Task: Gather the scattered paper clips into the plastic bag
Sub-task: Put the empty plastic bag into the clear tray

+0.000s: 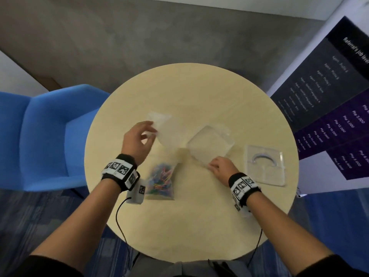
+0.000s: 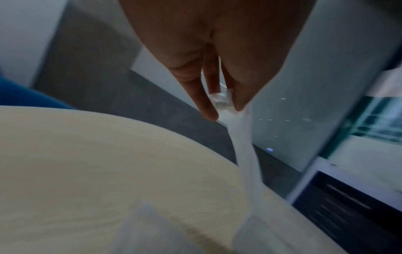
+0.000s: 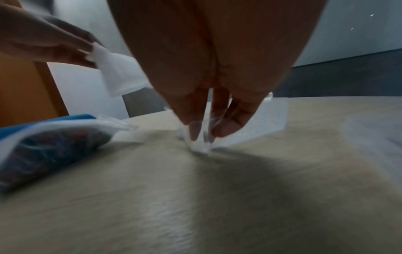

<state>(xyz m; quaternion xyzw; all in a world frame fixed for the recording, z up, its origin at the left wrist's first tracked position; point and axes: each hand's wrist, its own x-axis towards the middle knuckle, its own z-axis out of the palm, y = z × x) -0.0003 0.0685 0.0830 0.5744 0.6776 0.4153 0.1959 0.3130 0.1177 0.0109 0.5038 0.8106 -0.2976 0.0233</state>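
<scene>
A clear plastic bag (image 1: 161,179) stuffed with coloured paper clips lies on the round beige table (image 1: 199,216), between my wrists. It shows as a dark bundle (image 3: 50,147) in the right wrist view. My left hand (image 1: 152,131) is raised above the table and pinches a limp, translucent white plastic bag (image 1: 160,124) by its edge. That bag hangs down from the fingertips (image 2: 208,111). My right hand (image 1: 210,165) is low on the table and pinches the near corner of a clear plastic container (image 1: 209,145), with its fingers (image 3: 228,127) closed on the thin clear edge.
A clear plastic lid (image 1: 265,165) with a curved moulding lies flat near the table's right edge. A blue chair (image 1: 46,136) stands to the left. A dark printed banner (image 1: 329,108) stands close on the right. Cables run from both wrists off the near edge.
</scene>
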